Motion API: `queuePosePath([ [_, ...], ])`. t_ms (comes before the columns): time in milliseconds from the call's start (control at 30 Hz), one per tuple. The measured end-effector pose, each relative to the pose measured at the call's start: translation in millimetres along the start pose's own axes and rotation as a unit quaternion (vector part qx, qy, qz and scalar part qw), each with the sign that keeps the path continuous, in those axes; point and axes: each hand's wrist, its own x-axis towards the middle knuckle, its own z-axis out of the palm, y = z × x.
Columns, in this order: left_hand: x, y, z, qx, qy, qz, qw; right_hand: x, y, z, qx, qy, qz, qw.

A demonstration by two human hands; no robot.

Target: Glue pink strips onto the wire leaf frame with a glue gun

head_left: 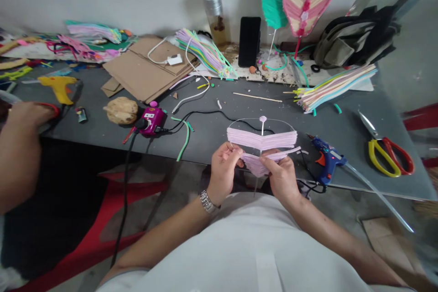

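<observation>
Both my hands are at the table's near edge, holding a leaf-shaped wire frame (pixel 262 123) upright. Pale pink strips (pixel 262 139) lie across it in a tight row, and more are bunched lower down (pixel 256 166). My left hand (pixel 224 166), with a metal wristwatch, pinches the strips' left ends. My right hand (pixel 278 175) grips the lower bunch, and one loose strip (pixel 287 153) sticks out past its fingers. At the far left, a co-worker's hand (pixel 27 121) holds something red-handled, mostly hidden.
A blue glue gun (pixel 328 159) lies right of my hands, near red-and-yellow scissors (pixel 386 157). A magenta power socket (pixel 150 121), a yellow glue gun (pixel 58 86), cardboard sheets (pixel 147 70), bundled coloured strips (pixel 335 86) and a dark bag (pixel 356 39) crowd the grey table.
</observation>
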Motion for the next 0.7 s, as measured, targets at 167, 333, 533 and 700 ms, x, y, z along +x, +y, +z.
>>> queuePosePath([
  [167,-1.1,-5.6,-9.8,0.06,0.028,0.02,0.998,1.2,3.2,-2.4,0.01,-0.001,0.011,1.0],
  [333,-1.5,-3.1,-13.4,0.077,0.042,0.039,0.995,1.7,4.5,-3.7,0.0,0.003,0.007,1.0],
  [533,1.0,-7.6,-13.2,0.015,0.034,0.012,0.999,1.1,5.3,-4.7,0.001,0.001,0.017,1.0],
  [700,0.3,-2.4,-10.2,-0.015,0.036,-0.016,0.999,1.2,3.8,-3.8,0.016,0.004,0.027,1.0],
])
